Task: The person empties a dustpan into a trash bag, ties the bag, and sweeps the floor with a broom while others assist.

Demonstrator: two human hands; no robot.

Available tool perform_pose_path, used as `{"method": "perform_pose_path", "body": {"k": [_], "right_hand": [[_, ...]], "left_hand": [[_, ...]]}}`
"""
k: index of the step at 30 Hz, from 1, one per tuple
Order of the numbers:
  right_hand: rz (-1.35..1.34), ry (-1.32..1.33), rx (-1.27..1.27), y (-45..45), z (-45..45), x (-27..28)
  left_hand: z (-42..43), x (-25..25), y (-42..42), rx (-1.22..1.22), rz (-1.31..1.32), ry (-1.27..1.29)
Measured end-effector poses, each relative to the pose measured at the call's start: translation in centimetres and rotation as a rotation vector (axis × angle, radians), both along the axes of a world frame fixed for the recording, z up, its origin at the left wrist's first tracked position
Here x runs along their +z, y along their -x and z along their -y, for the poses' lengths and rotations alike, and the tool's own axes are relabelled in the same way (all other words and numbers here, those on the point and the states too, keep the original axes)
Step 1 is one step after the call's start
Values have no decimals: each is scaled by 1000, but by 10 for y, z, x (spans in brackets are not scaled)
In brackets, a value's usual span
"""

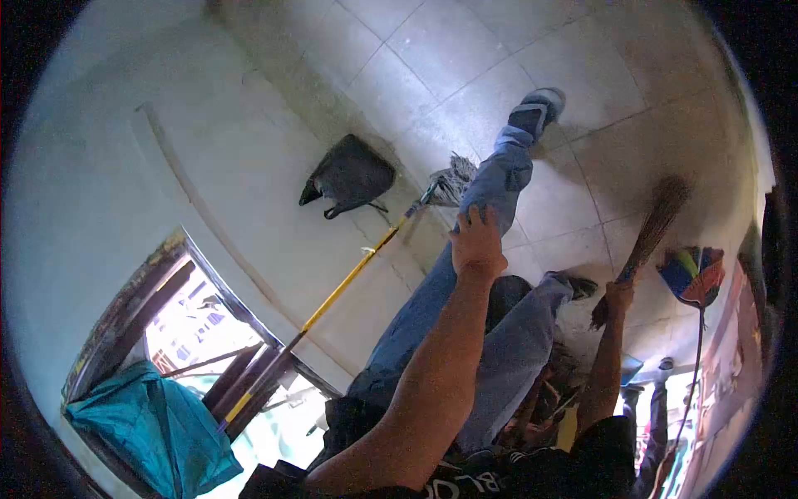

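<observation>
Right hand (620,293): located at the right of the scene. The fingers are closed around the bound section of a short stick broom (657,224); individual finger positions cannot be told at this angle. The broom lies to the right of both legs, tilted, with its flared bristles directed to the far right over the tiled floor (573,195). Its short butt end projects from the near side of the grip.

Left hand (480,241): located at the center. The palm is down on the left jeans leg (499,176), fingers slightly spread and holding no tool.

Adjacent items: a string mop (349,283) with a yellow handle extends diagonally from near left to far center. Its gray strands are just beside the left leg. A black plastic bag (353,173) is to the left of the mop head, near the pale wall (208,158). At near left, a teal cloth (158,428) hangs at a framed opening (112,333). Right of the stick broom is a multicolored fan-shaped head (694,273) on a long thin handle.
</observation>
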State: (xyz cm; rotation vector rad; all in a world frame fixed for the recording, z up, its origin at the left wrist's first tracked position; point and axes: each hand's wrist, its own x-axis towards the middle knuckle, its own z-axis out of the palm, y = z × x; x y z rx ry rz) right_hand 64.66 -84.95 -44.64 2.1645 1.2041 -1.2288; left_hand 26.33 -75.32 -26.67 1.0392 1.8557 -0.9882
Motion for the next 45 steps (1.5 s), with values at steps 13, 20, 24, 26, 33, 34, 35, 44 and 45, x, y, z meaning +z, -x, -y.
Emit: {"method": "perform_pose_path", "body": {"k": [13, 20, 24, 26, 33, 34, 35, 44, 45], "right_hand": [[101, -192, -226, 216, -102, -139], [-525, -522, -574, 349, -222, -141], [-154, -861, -15, 394, -267, -44], [-161, -708, 139, 378, -281, -28], [-5, -86, 925, 233, -252, -103], [-32, -302, 953, 229, -247, -99], [-30, -307, 950, 233, -245, -100], [-93, -106, 503, 255, -195, -42], [-2, -147, 464, 248, -189, -44]], "left_hand": [[7, -1, 37, 240, 52, -131], [14, -9, 48, 260, 89, -100], [9, -3, 54, 286, 123, -74], [4, 0, 54, 282, 126, -54], [-9, 3, 57, 263, 153, -55], [-9, 1, 57, 279, 149, -56], [-10, -3, 57, 296, 141, -58], [-19, -5, 45, 270, 125, -81], [-18, -6, 38, 268, 123, -78]]}}
